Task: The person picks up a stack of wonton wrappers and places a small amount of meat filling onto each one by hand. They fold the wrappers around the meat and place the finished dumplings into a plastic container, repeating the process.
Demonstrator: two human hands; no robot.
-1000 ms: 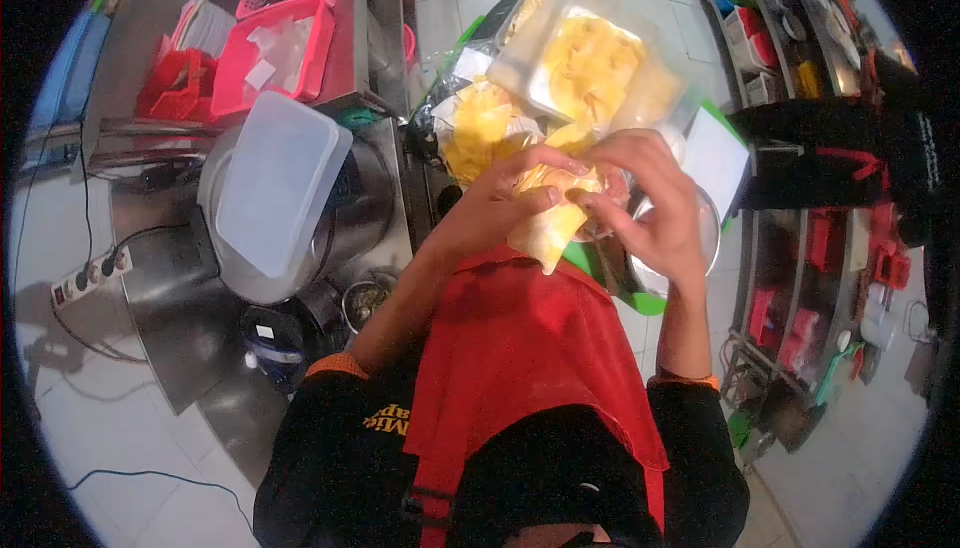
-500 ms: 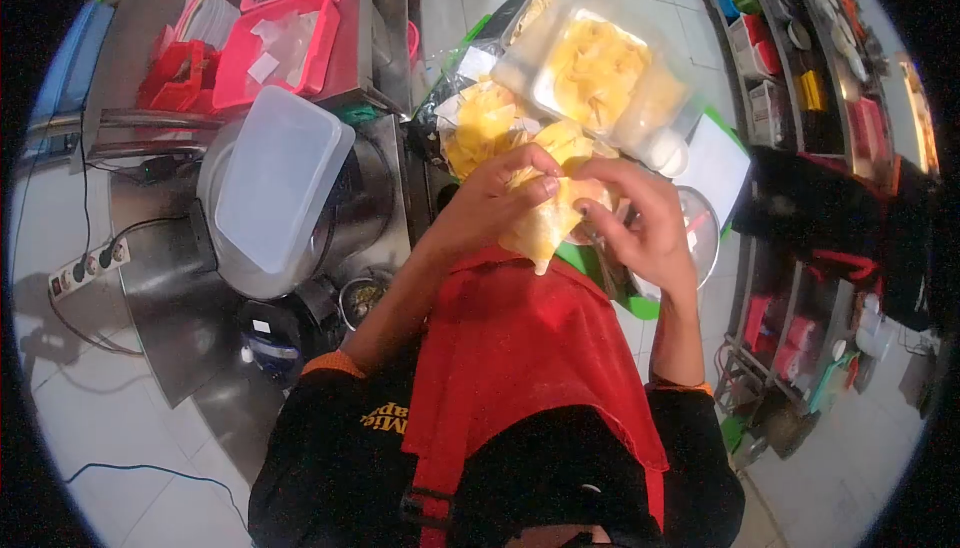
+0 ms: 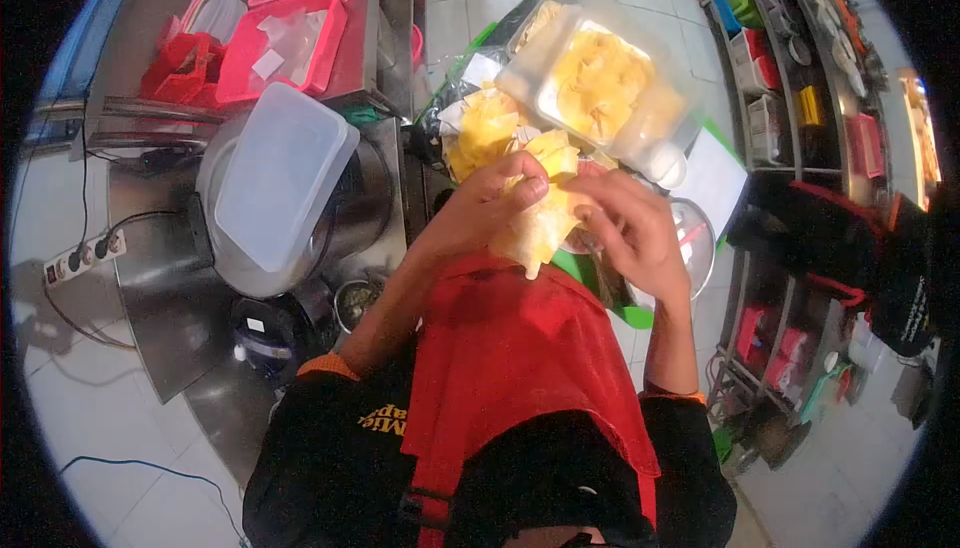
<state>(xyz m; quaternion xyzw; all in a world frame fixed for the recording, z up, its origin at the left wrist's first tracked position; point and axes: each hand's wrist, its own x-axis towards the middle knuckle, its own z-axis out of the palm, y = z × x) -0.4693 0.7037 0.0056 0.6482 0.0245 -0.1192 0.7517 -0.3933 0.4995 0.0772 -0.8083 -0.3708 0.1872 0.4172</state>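
A pale yellow wonton wrapper hangs in front of the red apron, one pointed corner downward. My left hand pinches its upper left side between thumb and fingers. My right hand is curled at its right edge, thumb and fingertips closed on the dough. Any filling inside is hidden by the fingers. Just beyond my hands, more yellow wrappers lie beside a heap of yellow dough pieces on paper. Farther out is a translucent container with folded yellow wontons.
To the right of the wrappers stand a small white cup and a metal bowl. A translucent plastic tub rests on the left counter, near pink baskets. Shelves line the right side.
The wrapper and both hands have shifted slightly left and down in view. My right fingers have closed farther over the wrapper's right side, where a pinkish patch showed before.
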